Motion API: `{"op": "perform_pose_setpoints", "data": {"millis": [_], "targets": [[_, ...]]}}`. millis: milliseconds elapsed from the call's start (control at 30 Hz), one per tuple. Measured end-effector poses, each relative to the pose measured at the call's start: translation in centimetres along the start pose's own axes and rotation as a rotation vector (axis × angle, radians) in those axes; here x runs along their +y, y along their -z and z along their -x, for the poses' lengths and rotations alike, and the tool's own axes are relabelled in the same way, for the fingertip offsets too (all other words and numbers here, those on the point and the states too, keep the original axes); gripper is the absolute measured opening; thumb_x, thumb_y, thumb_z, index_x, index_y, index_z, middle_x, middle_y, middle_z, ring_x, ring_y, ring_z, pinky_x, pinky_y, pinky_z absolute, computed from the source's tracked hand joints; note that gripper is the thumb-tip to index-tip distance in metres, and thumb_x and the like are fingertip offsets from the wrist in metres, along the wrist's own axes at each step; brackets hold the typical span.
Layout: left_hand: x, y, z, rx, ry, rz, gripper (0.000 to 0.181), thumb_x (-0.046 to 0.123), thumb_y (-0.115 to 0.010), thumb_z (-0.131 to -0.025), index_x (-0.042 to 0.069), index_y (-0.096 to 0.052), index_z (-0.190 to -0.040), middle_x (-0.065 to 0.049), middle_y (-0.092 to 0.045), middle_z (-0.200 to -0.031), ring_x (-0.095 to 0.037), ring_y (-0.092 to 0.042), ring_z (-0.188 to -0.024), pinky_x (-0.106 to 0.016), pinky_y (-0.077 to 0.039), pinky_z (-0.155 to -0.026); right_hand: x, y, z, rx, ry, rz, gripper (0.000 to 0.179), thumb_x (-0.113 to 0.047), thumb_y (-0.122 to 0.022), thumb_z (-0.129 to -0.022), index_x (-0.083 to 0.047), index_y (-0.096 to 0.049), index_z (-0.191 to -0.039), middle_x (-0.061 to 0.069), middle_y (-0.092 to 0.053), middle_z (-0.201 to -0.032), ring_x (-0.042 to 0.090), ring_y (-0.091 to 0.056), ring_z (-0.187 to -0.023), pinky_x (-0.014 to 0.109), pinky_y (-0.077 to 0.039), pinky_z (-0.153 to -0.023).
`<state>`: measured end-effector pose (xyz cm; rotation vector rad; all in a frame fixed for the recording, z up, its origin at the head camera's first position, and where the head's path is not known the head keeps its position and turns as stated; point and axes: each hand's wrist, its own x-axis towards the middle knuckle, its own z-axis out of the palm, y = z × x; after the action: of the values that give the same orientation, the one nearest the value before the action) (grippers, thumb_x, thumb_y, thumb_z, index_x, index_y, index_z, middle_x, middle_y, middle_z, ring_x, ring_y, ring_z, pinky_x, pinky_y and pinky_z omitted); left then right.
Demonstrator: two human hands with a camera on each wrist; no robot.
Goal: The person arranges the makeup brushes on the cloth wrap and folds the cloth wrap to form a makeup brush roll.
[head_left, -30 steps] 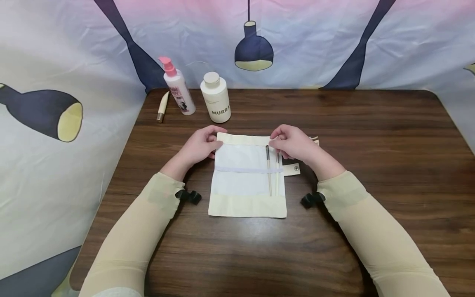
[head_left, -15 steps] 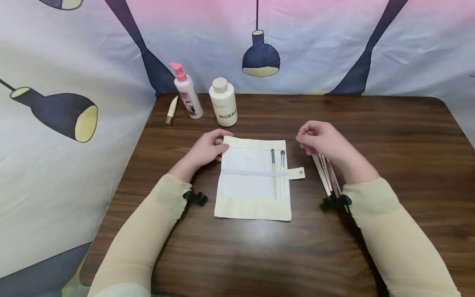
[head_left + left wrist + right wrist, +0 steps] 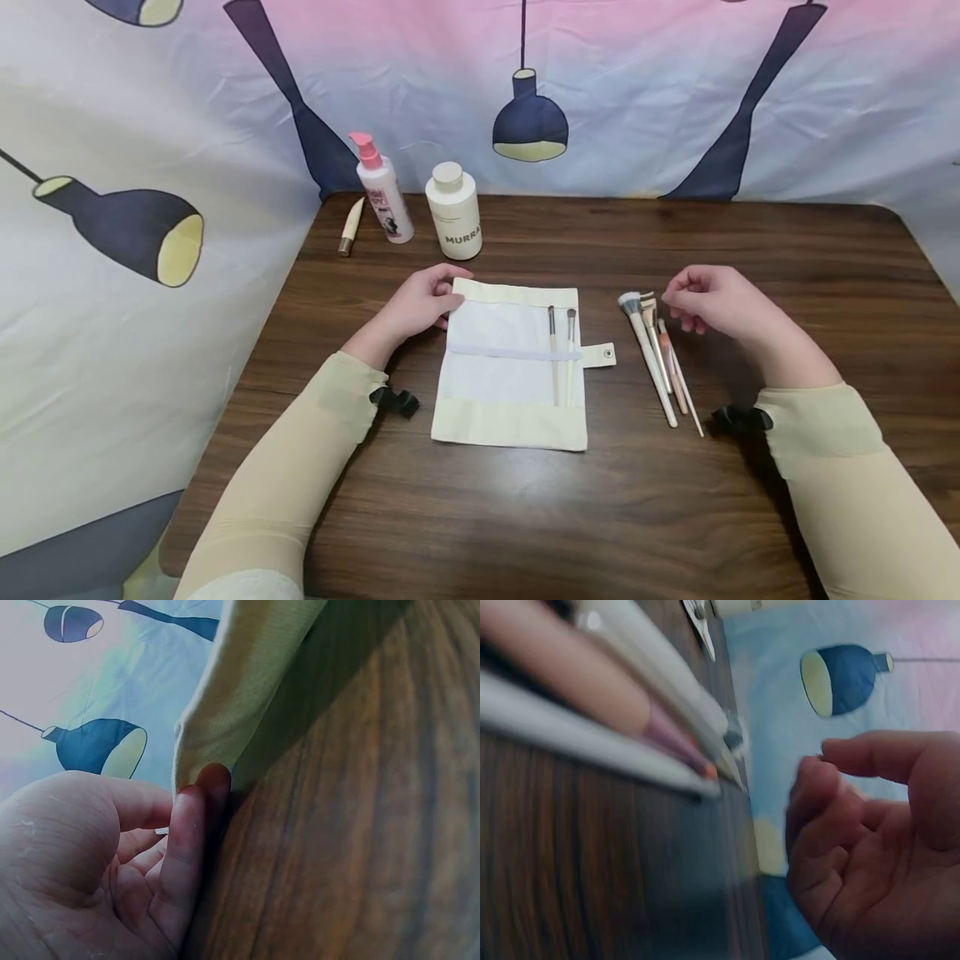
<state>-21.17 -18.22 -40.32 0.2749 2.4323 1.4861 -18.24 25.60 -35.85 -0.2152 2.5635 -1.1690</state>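
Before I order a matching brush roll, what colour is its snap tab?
The tab is cream, seen best in the head view.

The bare left hand (image 3: 420,302) is doing a thumb-and-finger pinch — meanwhile the bare right hand (image 3: 712,302) just kinda hovers, fingers loosely curled. Both arms (image 3: 366,343) reach forward, covered up to the wrists in long beige fabric sleeves (image 3: 847,467).

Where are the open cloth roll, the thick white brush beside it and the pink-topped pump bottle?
Open cloth roll (image 3: 491,379): head view, bare white inner panel.
Thick white brush (image 3: 652,363): head view, middle of the handle.
Pink-topped pump bottle (image 3: 386,202): head view, middle of the body.
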Motion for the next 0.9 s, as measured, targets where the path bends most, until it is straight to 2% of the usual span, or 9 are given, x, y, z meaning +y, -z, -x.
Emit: {"op": "perform_pose_setpoints", "data": {"millis": [133, 233, 367, 667, 900], "targets": [[-0.5, 0.0, 0.1, 0.0, 0.02, -0.019, 0.038, 0.011, -0.061, -0.102, 0.014, -0.06, -0.14, -0.007, -0.061, -0.078, -0.019, -0.066, -0.076, -0.034, -0.061, -0.062, 0.8, -0.1, 0.1, -0.13, -0.01, 0.09, 0.021, -0.018, -0.061, -0.102, 0.002, -0.066, -0.107, 0.008, -0.063, -0.075, 0.02, -0.06, -0.064, 0.034, -0.055, -0.058], [-0.7, 0.2, 0.3, 0.006, 0.031, -0.027, 0.038, 0.012, -0.061, -0.102, 0.014, -0.06, -0.14, -0.007, -0.059, -0.077, -0.019, -0.067, -0.078, -0.034, -0.061, -0.063, 1.1, -0.4, -0.2, -0.17, 0.001, 0.117, 0.018, -0.015, -0.061, -0.101, 0.001, -0.066, -0.103, 0.008, -0.063, -0.074, 0.02, -0.06, -0.063, 0.034, -0.055, -0.058], [-0.4, 0.1, -0.2, 0.002, 0.019, -0.031, 0.037, 0.013, -0.061, -0.103, 0.015, -0.06, -0.14, -0.008, -0.058, -0.077, -0.021, -0.068, -0.08, -0.035, -0.062, -0.064, 1.8, -0.5, -0.7, -0.158, -0.027, 0.132, 0.016, -0.014, -0.062, -0.099, 0.002, -0.065, -0.098, 0.008, -0.062, -0.073, 0.02, -0.062, -0.061, 0.033, -0.056, -0.057], [-0.3, 0.2, -0.6, -0.012, 0.025, -0.035, 0.037, 0.013, -0.062, -0.103, 0.014, -0.059, -0.14, -0.009, -0.058, -0.079, -0.02, -0.067, -0.08, -0.033, -0.062, -0.064, 2.3, -1.1, -1.2, -0.14, -0.081, 0.18, 0.025, -0.025, -0.068, -0.098, -0.001, -0.064, -0.091, 0.007, -0.06, -0.075, 0.019, -0.063, -0.059, 0.033, -0.055, -0.056], [-0.1, 0.1, -0.5, -0.016, 0.027, -0.044, 0.038, 0.012, -0.061, -0.103, 0.014, -0.059, -0.14, -0.009, -0.057, -0.078, -0.02, -0.067, -0.079, -0.034, -0.062, -0.063, 1.7, -1.5, -1.1, -0.113, -0.124, 0.204, 0.026, -0.025, -0.069, -0.096, -0.001, -0.063, -0.088, 0.006, -0.059, -0.07, 0.017, -0.062, -0.058, 0.032, -0.054, -0.055]]}}
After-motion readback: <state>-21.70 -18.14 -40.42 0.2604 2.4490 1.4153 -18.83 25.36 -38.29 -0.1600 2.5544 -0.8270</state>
